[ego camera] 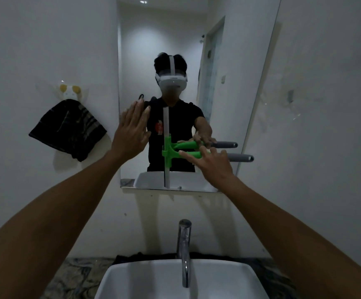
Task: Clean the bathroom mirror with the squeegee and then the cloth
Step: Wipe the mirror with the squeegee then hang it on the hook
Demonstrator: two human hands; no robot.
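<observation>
The right hand [213, 162] grips the green plastic squeegee with grey handle [176, 155], blade upright against the frameless wall mirror [229, 104]; the left hand [130, 132] is open flat at the mirror's left edge; a dark striped cloth [67, 130] hangs far left.

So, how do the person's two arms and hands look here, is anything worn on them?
Both forearms are bare right up to the bottom edge of the picture; no sleeve shows on them directly. The left hand and the right hand have no gloves, and no rings, watch or bracelet can be seen. The bathroom mirror reflects a dark short-sleeved shirt with a red mark on the chest.
</observation>
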